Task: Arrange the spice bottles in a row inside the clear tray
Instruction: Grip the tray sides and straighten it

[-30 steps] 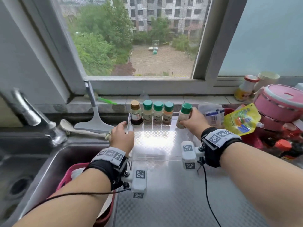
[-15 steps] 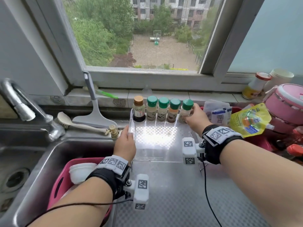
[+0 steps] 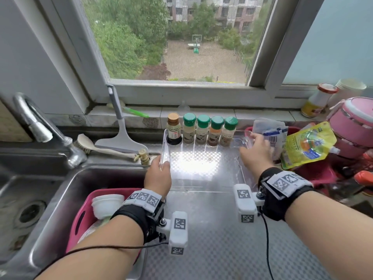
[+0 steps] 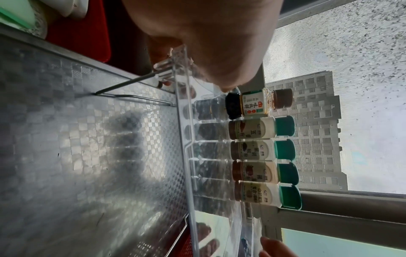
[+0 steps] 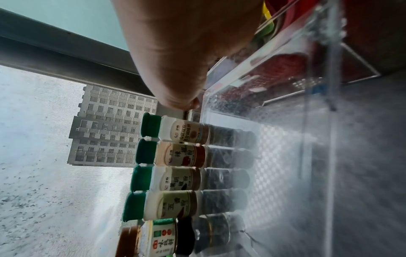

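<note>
The clear tray (image 3: 164, 150) lies on the steel counter. Along its far wall, five bottles stand upright in a row: a brown-capped dark sauce bottle (image 3: 173, 130) at the left, then several green-capped spice bottles (image 3: 202, 130), the last one (image 3: 229, 131) at the right end. My left hand (image 3: 161, 170) grips the tray's left wall, with the thumb (image 4: 219, 69) over its rim. At the far right corner, my right hand (image 3: 252, 152) holds the tray's right wall. The right wrist view shows the thumb (image 5: 175, 78) beside that wall (image 5: 252, 73), just clear of the last bottle (image 5: 182, 132).
A sink on the left holds a pink basket (image 3: 80, 219) and a white bowl (image 3: 107, 203). A faucet (image 3: 40, 128), a brush (image 3: 105, 148) and a squeegee (image 3: 121, 138) sit behind it. On the right, a white packet (image 3: 270, 132), a yellow pouch (image 3: 306, 144) and a pink container (image 3: 355, 124) crowd the tray.
My right hand set the last green-capped bottle upright at the row's right end, let it go and moved to the tray's right wall. The left hand stayed on the left wall.
</note>
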Available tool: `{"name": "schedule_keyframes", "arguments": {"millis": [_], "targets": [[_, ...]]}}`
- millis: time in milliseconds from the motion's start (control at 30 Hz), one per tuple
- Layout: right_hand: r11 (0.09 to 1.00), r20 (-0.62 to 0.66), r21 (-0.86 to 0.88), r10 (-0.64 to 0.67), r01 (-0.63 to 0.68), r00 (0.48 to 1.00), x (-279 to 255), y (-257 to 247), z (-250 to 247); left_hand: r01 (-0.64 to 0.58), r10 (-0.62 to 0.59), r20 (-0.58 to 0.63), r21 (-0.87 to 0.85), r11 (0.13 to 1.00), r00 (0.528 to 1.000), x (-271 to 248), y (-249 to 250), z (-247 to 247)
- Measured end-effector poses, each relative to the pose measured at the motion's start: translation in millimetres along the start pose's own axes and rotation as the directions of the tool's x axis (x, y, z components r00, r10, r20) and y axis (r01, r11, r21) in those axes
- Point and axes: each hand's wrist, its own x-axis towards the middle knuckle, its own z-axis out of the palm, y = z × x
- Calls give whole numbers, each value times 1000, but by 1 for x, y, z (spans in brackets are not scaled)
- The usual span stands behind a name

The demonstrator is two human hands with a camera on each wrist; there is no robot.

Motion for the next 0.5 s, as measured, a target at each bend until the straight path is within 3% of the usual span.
{"name": "schedule_keyframes", "arguments": {"millis": [133,233,500], "targets": [[985,15,29,168,-168,986,-13,14,-5,39,-36,-76,35,999,996,-8,3,5],[965,85,128,218,-227,972,-18,20,-1,56,-53,-79,32,998,995,-11,7,10],[957,123,257,107,-136,987,-27,24,4,60,-57,-94,36,998,994,-2,7,14]]}}
